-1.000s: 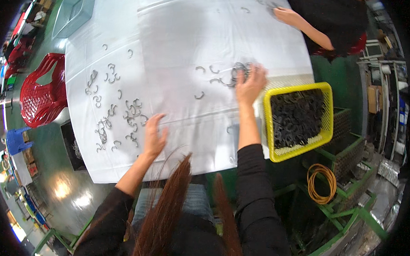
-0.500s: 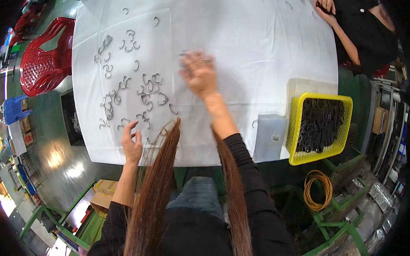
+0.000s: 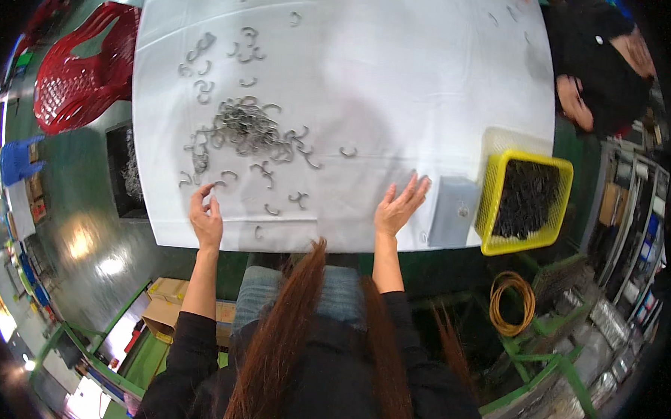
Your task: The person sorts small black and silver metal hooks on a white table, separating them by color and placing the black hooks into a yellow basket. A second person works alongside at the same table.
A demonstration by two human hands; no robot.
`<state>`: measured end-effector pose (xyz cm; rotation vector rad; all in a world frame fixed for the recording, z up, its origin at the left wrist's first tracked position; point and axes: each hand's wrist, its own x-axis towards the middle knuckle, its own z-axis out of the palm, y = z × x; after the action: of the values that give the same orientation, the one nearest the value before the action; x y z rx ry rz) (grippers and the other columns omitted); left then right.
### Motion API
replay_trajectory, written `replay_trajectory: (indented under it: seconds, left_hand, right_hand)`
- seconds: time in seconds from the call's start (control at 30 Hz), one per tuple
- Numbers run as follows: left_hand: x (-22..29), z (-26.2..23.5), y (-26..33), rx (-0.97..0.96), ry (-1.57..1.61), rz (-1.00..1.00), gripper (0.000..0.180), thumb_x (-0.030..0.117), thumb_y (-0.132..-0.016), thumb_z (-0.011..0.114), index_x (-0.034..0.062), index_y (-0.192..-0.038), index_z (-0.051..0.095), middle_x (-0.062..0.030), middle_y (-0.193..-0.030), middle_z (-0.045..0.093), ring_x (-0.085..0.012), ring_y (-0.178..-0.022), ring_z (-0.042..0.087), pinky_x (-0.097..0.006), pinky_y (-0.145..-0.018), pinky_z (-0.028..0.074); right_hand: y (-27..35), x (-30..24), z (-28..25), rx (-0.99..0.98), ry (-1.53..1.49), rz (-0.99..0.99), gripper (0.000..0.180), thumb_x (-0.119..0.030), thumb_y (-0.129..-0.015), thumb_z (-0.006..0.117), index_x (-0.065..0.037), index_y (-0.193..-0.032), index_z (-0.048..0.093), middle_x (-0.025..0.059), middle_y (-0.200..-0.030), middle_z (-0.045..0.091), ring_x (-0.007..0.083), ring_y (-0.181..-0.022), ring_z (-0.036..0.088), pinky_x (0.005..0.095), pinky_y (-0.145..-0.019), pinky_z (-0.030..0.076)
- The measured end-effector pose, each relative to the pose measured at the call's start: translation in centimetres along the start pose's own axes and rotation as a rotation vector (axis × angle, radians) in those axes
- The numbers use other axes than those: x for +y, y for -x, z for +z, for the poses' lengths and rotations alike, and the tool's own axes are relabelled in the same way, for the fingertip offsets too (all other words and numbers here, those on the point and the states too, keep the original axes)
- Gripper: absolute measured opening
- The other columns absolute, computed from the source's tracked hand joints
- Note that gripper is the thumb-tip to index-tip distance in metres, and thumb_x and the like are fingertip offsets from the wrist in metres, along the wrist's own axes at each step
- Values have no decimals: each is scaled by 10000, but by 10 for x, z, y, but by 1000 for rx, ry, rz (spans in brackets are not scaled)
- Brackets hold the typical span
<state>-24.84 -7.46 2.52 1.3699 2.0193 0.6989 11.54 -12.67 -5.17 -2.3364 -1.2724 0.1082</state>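
Note:
Several thin grey C-shaped pieces lie scattered over the left half of a white-covered table (image 3: 423,78). Many more are piled in a tangled heap (image 3: 249,127) at the middle left. My left hand (image 3: 206,217) is at the near left, thumb and forefinger apart and slightly bent. Its fingertips are beside a loose C-shaped piece (image 3: 219,183); whether they touch is unclear. With fingers spread, my right hand (image 3: 400,208) is over the near part of the table, left of a grey-blue flat box (image 3: 455,212). Nothing shows in it.
A yellow basket (image 3: 490,205) of dark pieces stands at the right near corner. A co-worker in black (image 3: 582,55) is at the far right. There is a red chair (image 3: 79,78) on the left, and a coiled orange hose (image 3: 512,303) lies below the table's right side.
My right hand has come back from mid-table toward the near edge. A dense heap of C-shaped pieces now lies where only scattered ones were. The view has shifted slightly.

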Motion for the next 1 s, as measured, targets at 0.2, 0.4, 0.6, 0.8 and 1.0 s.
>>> replay_trajectory:
  seconds: [0.2, 0.4, 0.6, 0.8, 1.0]
  left_hand:
    - [-32, -14, -72, 117, -188, 212, 284, 60, -866, 511, 28, -1147, 542, -151, -1171, 541, -310, -1155, 466, -395, -985, 361]
    - [-57, -40, -244, 334, -237, 321, 364, 112, -882, 518, 23, -1231, 465, -166, -1273, 461, -330, -1249, 372, -412, -1048, 299]
    - [-3, 12, -330, 36, -263, 595, 520, 245, -892, 533, 86, -1360, 370, -116, -1401, 370, -290, -1358, 246, -434, -1102, 218]
    - [9, 33, -331, -63, -398, 614, 554, 261, -912, 465, 82, -1410, 302, -126, -1466, 288, -277, -1385, 197, -472, -1115, 155]
    - [-6, 5, -258, -364, -89, 676, 482, 110, -870, 508, 46, -1333, 390, -154, -1378, 398, -307, -1306, 343, -435, -1067, 281]
  right_hand:
    - [-49, -96, 59, -200, -158, -458, 488, -311, -928, 456, -146, -1381, 382, 104, -1466, 305, 329, -1370, 227, 493, -1106, 172]
    - [-218, -155, 129, 33, -106, -255, 492, -353, -941, 445, -120, -1370, 381, 112, -1440, 341, 317, -1357, 254, 522, -1085, 178]
    - [-292, -297, 217, -130, -5, -560, 537, -466, -942, 371, -181, -1396, 351, 33, -1456, 334, 222, -1370, 245, 491, -1116, 130]
    - [-262, -358, 229, -324, -24, -1011, 494, -434, -922, 432, -194, -1353, 421, -18, -1448, 349, 201, -1365, 261, 478, -1122, 156]
    - [-135, -328, 155, -713, -240, -1059, 500, -338, -824, 617, -175, -1284, 510, 29, -1373, 456, 217, -1303, 381, 419, -1102, 254]
